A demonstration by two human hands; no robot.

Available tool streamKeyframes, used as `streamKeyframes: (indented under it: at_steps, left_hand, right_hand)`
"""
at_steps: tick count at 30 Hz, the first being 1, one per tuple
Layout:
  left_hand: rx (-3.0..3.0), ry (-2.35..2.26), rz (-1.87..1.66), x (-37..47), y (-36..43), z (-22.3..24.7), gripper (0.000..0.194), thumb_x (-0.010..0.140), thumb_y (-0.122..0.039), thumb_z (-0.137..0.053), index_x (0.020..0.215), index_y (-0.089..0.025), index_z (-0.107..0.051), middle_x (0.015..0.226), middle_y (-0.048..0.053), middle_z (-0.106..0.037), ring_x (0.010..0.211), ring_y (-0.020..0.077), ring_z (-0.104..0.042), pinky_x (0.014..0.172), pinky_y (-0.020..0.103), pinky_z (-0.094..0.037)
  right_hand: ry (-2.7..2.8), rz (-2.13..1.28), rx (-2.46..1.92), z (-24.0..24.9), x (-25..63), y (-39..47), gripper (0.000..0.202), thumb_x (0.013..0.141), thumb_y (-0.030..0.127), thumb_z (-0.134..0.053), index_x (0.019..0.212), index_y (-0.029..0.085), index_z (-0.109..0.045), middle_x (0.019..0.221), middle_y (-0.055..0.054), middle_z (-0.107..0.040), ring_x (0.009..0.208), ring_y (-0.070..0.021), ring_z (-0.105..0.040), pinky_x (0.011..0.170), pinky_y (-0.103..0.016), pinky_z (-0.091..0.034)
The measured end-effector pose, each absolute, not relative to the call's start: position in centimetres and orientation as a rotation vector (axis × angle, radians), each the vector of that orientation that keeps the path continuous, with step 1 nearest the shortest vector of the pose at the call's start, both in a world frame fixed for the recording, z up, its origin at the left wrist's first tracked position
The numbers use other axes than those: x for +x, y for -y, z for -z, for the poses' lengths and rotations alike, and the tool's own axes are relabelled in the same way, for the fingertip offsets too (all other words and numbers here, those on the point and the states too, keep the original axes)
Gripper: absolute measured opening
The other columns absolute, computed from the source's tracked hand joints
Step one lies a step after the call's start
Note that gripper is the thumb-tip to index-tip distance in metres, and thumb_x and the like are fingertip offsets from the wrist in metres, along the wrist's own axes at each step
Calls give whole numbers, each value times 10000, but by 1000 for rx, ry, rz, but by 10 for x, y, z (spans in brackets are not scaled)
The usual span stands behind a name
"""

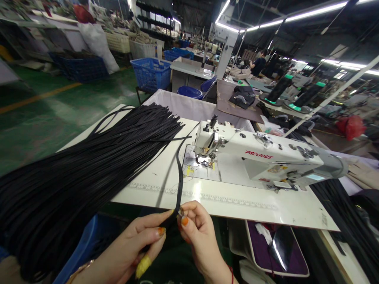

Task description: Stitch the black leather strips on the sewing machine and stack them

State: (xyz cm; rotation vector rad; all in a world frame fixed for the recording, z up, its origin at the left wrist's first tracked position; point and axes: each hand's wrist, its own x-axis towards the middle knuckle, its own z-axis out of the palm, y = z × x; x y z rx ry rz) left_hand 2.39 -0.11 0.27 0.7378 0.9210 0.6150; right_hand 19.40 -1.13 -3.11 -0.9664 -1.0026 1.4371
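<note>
My left hand point(143, 236) pinches a narrow black strip point(180, 173) between thumb and fingers, just off the table's front edge. One finger of that hand has a yellow wrap. From there the strip runs up across the white tabletop, passing left of the sewing machine's needle area. Close beside it, my right hand point(199, 230) is closed at the strip, fingertips on a small shiny metal piece point(180, 212), mostly hidden. To the left lies a large bundle of black strips point(97, 161), hanging over the table's edge.
A white sewing machine point(251, 152) stands on the table point(225, 211), with a printed ruler along the front. Below is an open purple-lined drawer point(257, 252) holding a dark flat object. Blue baskets point(152, 75) stand behind; a person point(259, 63) works farther back.
</note>
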Motion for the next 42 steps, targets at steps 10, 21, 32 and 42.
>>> streamKeyframes:
  at_steps: [10, 21, 32, 42]
  left_hand:
    - [966, -1027, -632, 21, 1, 4, 375, 790, -397, -681, 1129, -251, -745, 536, -14, -556, 486, 131, -462, 489, 228, -435]
    - [631, -995, -683, 17, 3, 11, 587, 774, -410, -709, 1296, -153, -626, 421, -78, -385, 394, 83, -355, 420, 175, -347]
    - [759, -958, -601, 18, 4, 19, 620, 867, -435, -621, 1411, -164, -500, 493, -74, -430, 407, 47, -189, 393, 173, -120]
    - [816, -908, -673, 16, 5, 26, 483, 882, -385, -626, 1342, -243, -579, 795, 21, -624, 429, 12, -271, 421, 179, -162]
  right_hand:
    - [1214, -1207, -1083, 19, 206, 8, 157, 929, 346, -563, 1035, 230, -562, 699, 47, -462, 540, -89, -392, 489, -200, -366]
    - [1384, -817, -1288, 28, 238, 6, 145, 948, 287, -557, 1085, 242, -576, 803, 9, -571, 685, -110, -532, 611, -219, -440]
    - [1808, -505, -1232, 30, 209, 9, 176, 926, 174, -569, 1096, 219, -562, 821, -13, -635, 698, -146, -600, 618, -253, -454]
    - [1743, -450, -1261, 32, 213, 10, 171, 927, 169, -565, 1089, 224, -552, 843, -12, -643, 697, -141, -608, 634, -251, -479]
